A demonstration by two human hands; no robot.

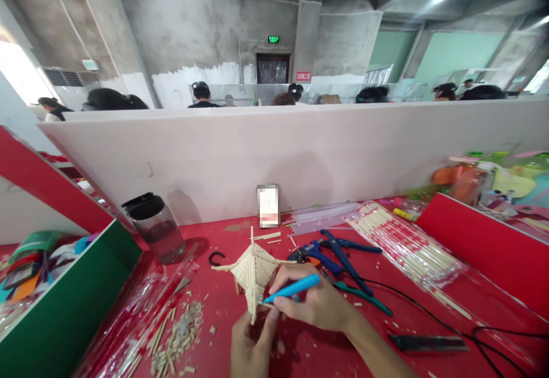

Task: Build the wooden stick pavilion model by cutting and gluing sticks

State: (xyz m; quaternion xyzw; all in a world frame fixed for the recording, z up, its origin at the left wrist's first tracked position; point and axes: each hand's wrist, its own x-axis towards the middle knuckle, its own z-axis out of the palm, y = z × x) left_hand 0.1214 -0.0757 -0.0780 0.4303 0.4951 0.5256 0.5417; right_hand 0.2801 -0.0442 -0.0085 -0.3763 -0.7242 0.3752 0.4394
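- The red desk (210, 355) carries everything, with a clear packet of pale sticks (398, 241) lying slantwise towards the far right.
- The right hand (319, 301) has its grip together on a slim blue pen, thumb and fingers pinching it low on the barrel.
- The left hand (253, 343) is below, its grip apparently clamped on the near corner of the stick model; some fingers are hidden beneath, so their exact hold I cannot tell.
- The stick model (253, 269) is at the near middle of the desk, its layered roof rising to a spike. It should be light and stiff but fragile, its thin projecting tips likeliest to snap; the broad body under the roof looks a safer hold than the tips, with a gentle squeeze.
- The blue pen (295, 287) looks light, rigid and smooth; low on the barrel suits fine control. Its tip is at the roof's near edge; contact I cannot tell.
- Small offcuts (189, 321) lie heaped left of the model.
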